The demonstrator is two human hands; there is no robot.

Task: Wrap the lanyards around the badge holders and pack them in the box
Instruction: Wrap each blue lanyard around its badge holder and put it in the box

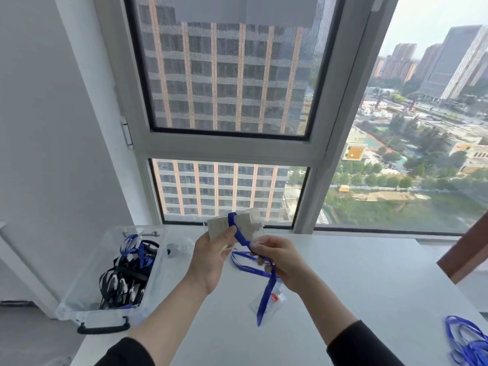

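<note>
My left hand (pixel 211 256) grips a clear badge holder (pixel 247 221) raised above the white table (pixel 369 273), with a blue lanyard (pixel 265 294) looped once around it. My right hand (pixel 284 260) pinches that lanyard just below the holder; the strap's free end hangs down toward the table. Another badge holder (pixel 274 299) with a red mark lies flat on the table under my right hand. The clear plastic box (pixel 79 294) stands at the table's left edge, holding several wrapped holders with black and blue lanyards.
A heap of blue lanyards (pixel 468 342) lies at the table's near right corner. A small clear object (pixel 179 248) rests beside the box. The window frame (pixel 311 180) runs along the table's far edge, a white wall (pixel 52 128) stands left, and a brown edge (pixel 464 252) juts in at right.
</note>
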